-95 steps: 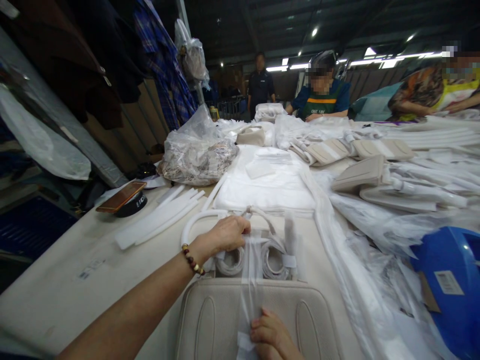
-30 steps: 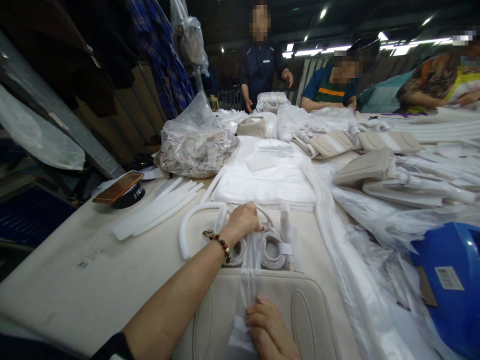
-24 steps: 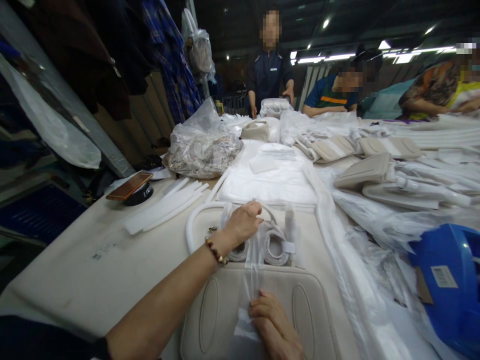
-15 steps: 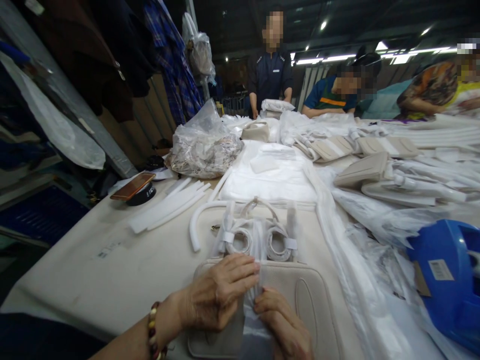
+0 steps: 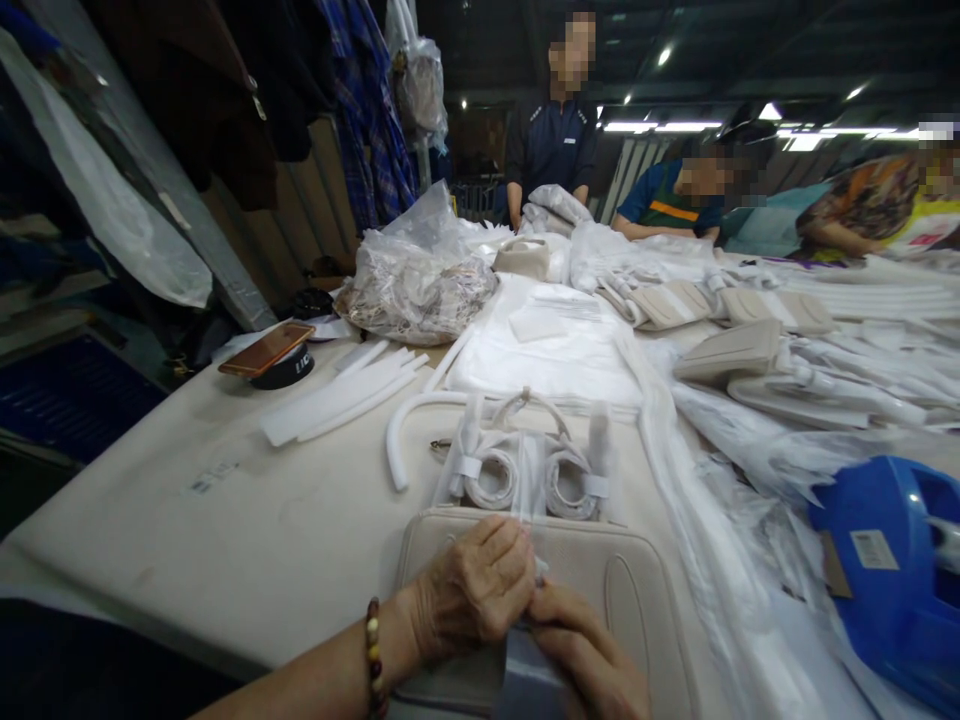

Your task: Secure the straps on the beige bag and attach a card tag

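Note:
A cream handbag (image 5: 645, 580) lies flat before me, its far part holding two coiled straps (image 5: 555, 492) banded in white. A strip of clear plastic film (image 5: 531, 480) runs down the bag's middle between the coils. My left hand (image 5: 480, 580), with a beaded bracelet at the wrist, is closed with its fingertips pinching the film. Touching it from the right, my right hand (image 5: 589, 640) also grips the film, thumb and fingers pressed together. Below the hands the film (image 5: 529, 670) hangs toward me. A small pale bit shows between the fingertips.
A phone (image 5: 268, 348) rests on a black round object at the left. White foam strips (image 5: 341, 395), a crumpled plastic bag (image 5: 420, 290) and a white sheet stack (image 5: 547, 350) lie beyond. A blue tape dispenser (image 5: 874, 590) stands at right. Several people work across the table.
My left hand has gone from lying stretched over the film to pinching it, close against my right hand. The view has shifted slightly.

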The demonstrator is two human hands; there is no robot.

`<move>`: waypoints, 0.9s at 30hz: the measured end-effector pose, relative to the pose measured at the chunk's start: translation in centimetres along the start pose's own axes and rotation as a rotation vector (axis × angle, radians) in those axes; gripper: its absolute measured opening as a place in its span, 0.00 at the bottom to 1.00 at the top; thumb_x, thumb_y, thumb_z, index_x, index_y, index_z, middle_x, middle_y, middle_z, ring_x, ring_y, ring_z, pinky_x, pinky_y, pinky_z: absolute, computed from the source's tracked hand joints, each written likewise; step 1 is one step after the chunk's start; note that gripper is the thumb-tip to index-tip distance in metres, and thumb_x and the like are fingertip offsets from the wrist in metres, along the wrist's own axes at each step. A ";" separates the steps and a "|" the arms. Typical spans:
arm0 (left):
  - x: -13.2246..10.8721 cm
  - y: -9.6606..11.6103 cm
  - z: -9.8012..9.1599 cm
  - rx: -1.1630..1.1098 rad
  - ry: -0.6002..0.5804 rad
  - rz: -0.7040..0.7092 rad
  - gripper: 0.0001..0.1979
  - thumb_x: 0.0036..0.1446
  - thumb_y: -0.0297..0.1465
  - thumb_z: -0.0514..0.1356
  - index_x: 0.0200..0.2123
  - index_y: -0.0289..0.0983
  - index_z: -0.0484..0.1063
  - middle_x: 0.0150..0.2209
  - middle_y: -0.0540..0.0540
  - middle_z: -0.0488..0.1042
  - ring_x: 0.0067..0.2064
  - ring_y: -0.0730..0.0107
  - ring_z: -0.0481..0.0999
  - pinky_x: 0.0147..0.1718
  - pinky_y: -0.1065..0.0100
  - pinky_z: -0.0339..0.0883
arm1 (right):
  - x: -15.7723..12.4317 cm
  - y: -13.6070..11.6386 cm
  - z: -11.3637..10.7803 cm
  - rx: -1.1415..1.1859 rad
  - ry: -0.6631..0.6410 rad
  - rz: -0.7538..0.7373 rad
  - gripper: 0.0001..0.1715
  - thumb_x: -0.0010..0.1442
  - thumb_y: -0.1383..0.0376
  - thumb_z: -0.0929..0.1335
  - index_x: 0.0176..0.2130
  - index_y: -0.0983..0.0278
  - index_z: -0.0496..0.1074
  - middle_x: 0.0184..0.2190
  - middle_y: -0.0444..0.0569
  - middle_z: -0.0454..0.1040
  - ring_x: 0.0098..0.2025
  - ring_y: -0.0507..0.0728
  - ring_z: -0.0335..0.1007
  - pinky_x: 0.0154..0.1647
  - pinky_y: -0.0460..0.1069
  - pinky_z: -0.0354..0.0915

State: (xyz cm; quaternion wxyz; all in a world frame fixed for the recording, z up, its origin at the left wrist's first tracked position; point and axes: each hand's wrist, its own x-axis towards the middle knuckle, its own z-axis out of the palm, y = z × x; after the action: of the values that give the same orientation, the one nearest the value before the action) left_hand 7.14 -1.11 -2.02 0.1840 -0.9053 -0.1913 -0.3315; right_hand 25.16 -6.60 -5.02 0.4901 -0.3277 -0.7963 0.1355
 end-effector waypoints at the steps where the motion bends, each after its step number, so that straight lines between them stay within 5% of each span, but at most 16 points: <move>1: 0.1 0.0 -0.1 -0.009 0.004 -0.009 0.12 0.61 0.20 0.49 0.35 0.26 0.73 0.34 0.39 0.77 0.40 0.60 0.77 0.44 0.60 0.73 | -0.7 0.2 0.0 -0.034 0.011 0.030 0.07 0.62 0.68 0.64 0.37 0.62 0.73 0.37 0.50 0.78 0.40 0.55 0.77 0.41 0.42 0.73; 5: 0.4 -0.1 -0.4 -0.049 0.036 -0.046 0.17 0.62 0.20 0.44 0.32 0.29 0.72 0.31 0.40 0.76 0.37 0.63 0.76 0.42 0.61 0.73 | -3.3 0.9 0.6 -0.075 0.153 0.153 0.11 0.60 0.65 0.68 0.45 0.62 0.72 0.33 0.50 0.79 0.31 0.56 0.78 0.29 0.42 0.75; 8: 0.3 0.1 -0.5 -0.086 0.054 -0.062 0.16 0.60 0.19 0.44 0.31 0.29 0.72 0.29 0.40 0.76 0.35 0.63 0.76 0.41 0.60 0.73 | -4.1 0.9 1.6 -0.057 0.215 0.211 0.05 0.60 0.63 0.68 0.38 0.61 0.74 0.29 0.48 0.76 0.27 0.55 0.76 0.25 0.43 0.74; 12: 0.1 0.3 -0.5 -0.114 0.073 -0.066 0.17 0.59 0.19 0.44 0.32 0.29 0.72 0.29 0.40 0.76 0.34 0.64 0.75 0.41 0.61 0.72 | -3.9 0.0 2.2 -0.031 0.148 0.257 0.15 0.63 0.61 0.65 0.25 0.61 0.70 0.23 0.45 0.67 0.22 0.51 0.67 0.18 0.41 0.67; 15: 0.1 0.3 -0.7 -0.131 0.068 -0.053 0.17 0.60 0.19 0.44 0.33 0.29 0.72 0.30 0.41 0.76 0.34 0.65 0.75 0.41 0.62 0.72 | -3.6 -0.8 1.9 -0.074 0.126 0.257 0.19 0.64 0.60 0.62 0.24 0.62 0.70 0.25 0.46 0.63 0.25 0.51 0.65 0.22 0.42 0.67; 27: -0.1 0.7 -0.4 -0.213 0.084 0.002 0.17 0.59 0.18 0.43 0.30 0.28 0.71 0.27 0.40 0.74 0.32 0.65 0.73 0.39 0.61 0.69 | -2.2 -1.4 0.6 -0.015 -0.125 0.225 0.06 0.55 0.70 0.65 0.30 0.61 0.70 0.27 0.45 0.60 0.29 0.52 0.64 0.26 0.44 0.66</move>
State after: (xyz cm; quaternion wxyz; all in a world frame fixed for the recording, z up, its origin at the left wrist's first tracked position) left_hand 7.16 -1.98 -1.95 0.0950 -0.9053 -0.1463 -0.3873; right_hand 24.79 -9.02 -6.06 0.4187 -0.4097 -0.7844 0.2038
